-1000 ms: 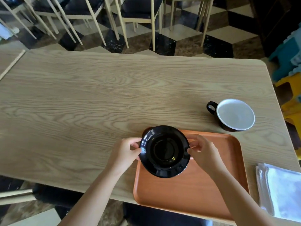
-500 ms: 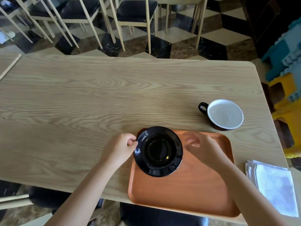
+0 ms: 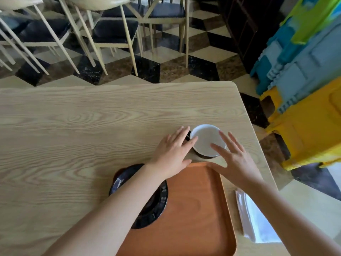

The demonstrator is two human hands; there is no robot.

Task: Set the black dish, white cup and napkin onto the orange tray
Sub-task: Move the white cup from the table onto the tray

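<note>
Here we spread both released hands, left hand (image 3: pixel 172 150) and right hand (image 3: pixel 233 157), around the white cup (image 3: pixel 205 140) near the worktop's (image 3: pixel 73 126) right edge.

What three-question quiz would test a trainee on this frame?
1. True or false: the dish already sits on the tray.
2. Which item lies on the table right of the tray? A cup, B napkin, C spoon.
3. Fill in: both hands, left and right, reach with spread fingers toward the ____.

Key: 1 true. 2 B, the napkin. 3 cup, not yet gripped.
</note>
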